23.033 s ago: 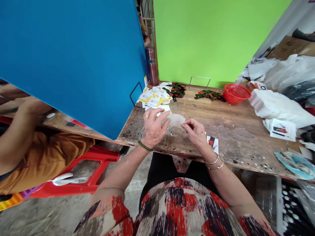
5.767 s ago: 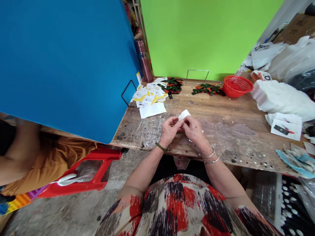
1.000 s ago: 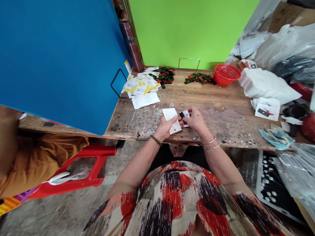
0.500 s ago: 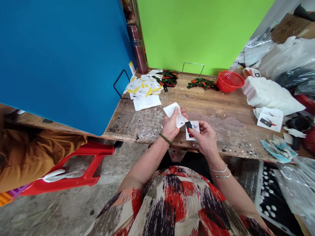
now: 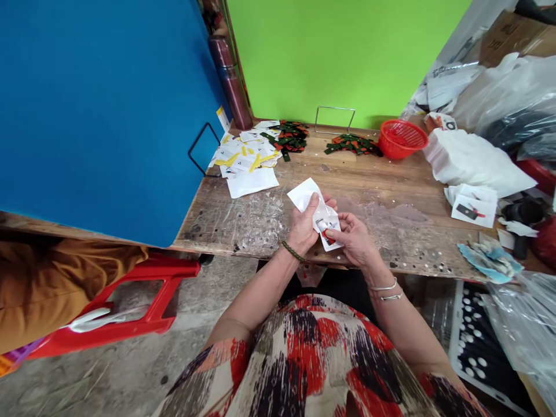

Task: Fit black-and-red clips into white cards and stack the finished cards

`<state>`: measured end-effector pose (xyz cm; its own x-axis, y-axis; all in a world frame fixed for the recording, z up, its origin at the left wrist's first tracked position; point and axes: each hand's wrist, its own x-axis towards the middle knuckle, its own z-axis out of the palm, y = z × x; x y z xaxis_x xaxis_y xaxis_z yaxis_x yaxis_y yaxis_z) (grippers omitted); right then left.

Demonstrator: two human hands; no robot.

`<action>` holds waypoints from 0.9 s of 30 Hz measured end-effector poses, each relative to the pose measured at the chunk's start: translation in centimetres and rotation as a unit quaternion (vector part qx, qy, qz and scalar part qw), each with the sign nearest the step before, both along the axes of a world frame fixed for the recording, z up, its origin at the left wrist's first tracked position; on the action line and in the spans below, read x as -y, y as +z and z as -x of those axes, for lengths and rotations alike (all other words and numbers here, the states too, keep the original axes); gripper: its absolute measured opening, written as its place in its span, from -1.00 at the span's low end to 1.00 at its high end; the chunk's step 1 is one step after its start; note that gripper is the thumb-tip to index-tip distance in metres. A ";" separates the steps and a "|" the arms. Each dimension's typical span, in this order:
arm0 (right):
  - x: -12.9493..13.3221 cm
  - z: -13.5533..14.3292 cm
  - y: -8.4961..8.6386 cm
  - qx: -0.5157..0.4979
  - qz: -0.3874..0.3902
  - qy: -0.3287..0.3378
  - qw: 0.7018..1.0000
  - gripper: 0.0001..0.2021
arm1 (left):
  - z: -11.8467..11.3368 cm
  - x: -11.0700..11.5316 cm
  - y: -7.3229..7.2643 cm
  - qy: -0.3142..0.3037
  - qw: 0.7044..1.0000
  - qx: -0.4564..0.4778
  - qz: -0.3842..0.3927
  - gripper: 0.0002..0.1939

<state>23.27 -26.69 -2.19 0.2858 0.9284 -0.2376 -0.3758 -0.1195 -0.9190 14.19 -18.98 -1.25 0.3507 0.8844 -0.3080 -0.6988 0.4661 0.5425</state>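
While a white slip (image 5: 304,194) is held by the left hand (image 5: 309,225), pressed under the thumb with the fingers behind it, a printed card (image 5: 331,240) is pinched between the thumb and fingers of the right hand (image 5: 354,236). Both are held close together above the counter's (image 5: 269,217) front edge, with the card's upper end met by the slip's lower end; whether it is tucked inside cannot be told. A black and red picture is borne by the card, partly covered by the right thumb. Farther back on the left, yellow-and-white papers (image 5: 245,153) are heaped beside a flask (image 5: 237,95), with a blank sheet (image 5: 252,182) laid in front. Two piles of green and orange pieces (image 5: 354,145) are spread along the back, the right-hand one just beside a red basket (image 5: 402,140). At the right, more cards (image 5: 473,205) are stacked near a white bag (image 5: 475,162), and a crumpled blue cloth (image 5: 489,259) is placed nearer the front edge.
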 end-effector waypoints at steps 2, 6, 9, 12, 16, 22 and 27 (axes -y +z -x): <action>-0.3 -0.6 0.0 -0.010 0.010 0.028 1.000 -0.37 | 0.1 0.1 0.0 -0.021 1.000 0.013 0.000 -0.70; -0.6 -1.6 0.3 -0.010 0.029 0.092 0.995 -0.36 | 0.7 0.0 0.0 -0.075 0.996 0.041 0.013 -0.75; -0.7 -2.1 0.6 -0.005 0.038 0.121 0.992 -0.38 | 1.0 -0.2 0.1 -0.109 0.991 0.070 0.029 -0.73; -0.7 -2.2 0.8 -0.005 0.036 0.114 0.993 -0.38 | 0.7 -0.1 0.2 -0.106 0.992 0.061 0.026 -0.73; -0.8 -2.3 0.7 0.011 0.026 0.064 0.998 -0.38 | -0.3 0.2 0.2 -0.067 0.998 0.004 -0.001 -0.71; -0.5 -2.1 0.8 0.035 0.019 0.006 0.999 -0.33 | -1.2 0.4 -0.2 -0.017 0.999 0.026 -0.027 -0.63; -0.4 -1.8 0.8 0.068 0.010 -0.006 0.998 -0.38 | -1.4 0.6 -0.3 -0.006 0.999 0.039 -0.033 -0.61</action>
<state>25.10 -26.27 -1.42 0.3276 0.9202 -0.2143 -0.2501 -0.1343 -0.9589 15.56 -19.57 -1.56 0.3823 0.8973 -0.2205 -0.7342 0.4399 0.5171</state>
